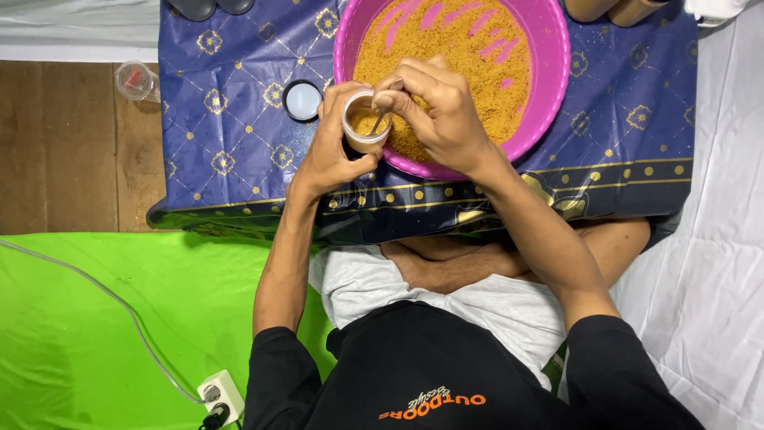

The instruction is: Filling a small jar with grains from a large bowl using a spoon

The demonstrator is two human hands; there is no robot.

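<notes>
Head view: upper centre of frame
Left hand [330, 155]: curled around small clear cup [365, 121]
Right hand [438, 111]: pinching spoon [380, 118] into cup, beside pink bowl [549, 87]

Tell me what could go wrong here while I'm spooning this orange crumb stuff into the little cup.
1. The small clear cup is held in the left hand beside the pink bowl, not over it, so crumbs falling off the spoon in the right hand may land on the blue patterned cloth.
2. The cup's mouth is narrow; a heaped spoon could spill over its rim.
3. The loose round lid lies close by and could catch stray crumbs.
</notes>
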